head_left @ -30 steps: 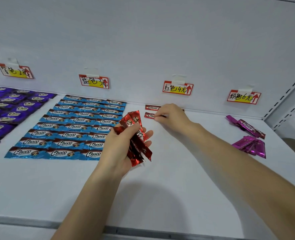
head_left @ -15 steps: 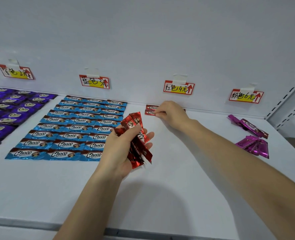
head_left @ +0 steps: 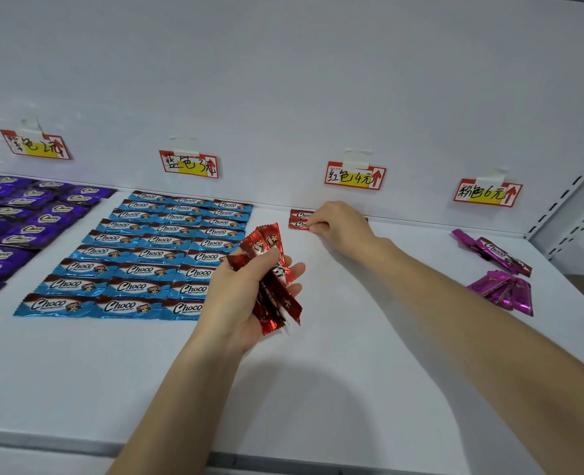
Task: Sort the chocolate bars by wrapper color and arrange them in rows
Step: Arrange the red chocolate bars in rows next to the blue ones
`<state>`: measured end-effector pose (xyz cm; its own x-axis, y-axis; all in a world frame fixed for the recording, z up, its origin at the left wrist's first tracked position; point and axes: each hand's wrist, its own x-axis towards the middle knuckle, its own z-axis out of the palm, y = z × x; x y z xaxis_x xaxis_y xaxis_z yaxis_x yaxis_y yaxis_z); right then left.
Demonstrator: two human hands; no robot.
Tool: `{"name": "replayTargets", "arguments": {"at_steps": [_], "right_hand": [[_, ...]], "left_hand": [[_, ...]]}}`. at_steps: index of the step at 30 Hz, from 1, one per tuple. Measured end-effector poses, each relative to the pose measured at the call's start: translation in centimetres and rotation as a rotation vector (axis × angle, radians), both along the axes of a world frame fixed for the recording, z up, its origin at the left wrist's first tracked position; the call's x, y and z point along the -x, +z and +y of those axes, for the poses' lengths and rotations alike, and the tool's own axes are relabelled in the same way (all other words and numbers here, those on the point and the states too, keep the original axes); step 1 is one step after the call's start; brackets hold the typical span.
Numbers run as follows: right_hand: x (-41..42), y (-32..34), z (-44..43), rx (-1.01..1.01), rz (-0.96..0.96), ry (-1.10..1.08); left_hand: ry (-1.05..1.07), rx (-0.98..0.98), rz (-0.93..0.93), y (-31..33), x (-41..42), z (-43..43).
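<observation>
Chocolate bars in red wrappers are split between your two hands and the shelf [head_left: 352,389]. Your left hand [head_left: 239,299] sits near the middle of the view, palm up, thumb and fingers curled round a bundle of red bars [head_left: 270,238] that fans out toward 12 o'clock above the thumb and toward 5 o'clock below the palm. Your right hand [head_left: 343,228] lies at about 1 o'clock from the left, well apart from it, reaching to the back edge of the shelf under the red price tag [head_left: 355,176]. Two red bars lie flat there, one behind the other, lengthwise from 9 to 3 o'clock. The farther red bar [head_left: 300,214] sits against the back wall. The nearer red bar [head_left: 296,224] touches it, and your right thumb and forefinger pinch that nearer bar, with the hand covering the right part of both.

At 9 o'clock from your left hand, the blue bars [head_left: 146,252] lie in neat rows of three beneath the blue price tag [head_left: 189,164]; your left hand overlaps the block's right edge. Farther toward 9 o'clock, the purple bars [head_left: 16,228] lie in rows too. At 3 o'clock, loose pink bars [head_left: 503,291] sit in two small heaps below the pink price tag [head_left: 487,193].
</observation>
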<state>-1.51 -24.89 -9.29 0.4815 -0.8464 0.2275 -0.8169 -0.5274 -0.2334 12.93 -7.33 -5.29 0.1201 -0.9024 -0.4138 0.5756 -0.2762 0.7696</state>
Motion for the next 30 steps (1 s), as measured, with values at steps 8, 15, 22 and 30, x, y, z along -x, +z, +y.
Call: {"name": "replayTargets", "arguments": {"at_steps": [8,15,22,30], "right_hand": [[0.0,-0.1,0.0,0.004,-0.007,-0.012],[-0.3,1.0,1.6,-0.043,-0.189,-0.040],[-1.3,7.0,9.7,-0.453,-0.635,0.077],[0.3,9.0,13.9,-0.501,-0.660,0.141]], "left_hand": [[0.008,-0.005,-0.002,-0.1,0.0,-0.1],[0.009,-0.011,-0.025,0.1,0.0,0.0],[-0.070,0.131,-0.124,0.3,0.5,0.7],[-0.038,0.219,-0.164,1.0,0.8,2.3]]}}
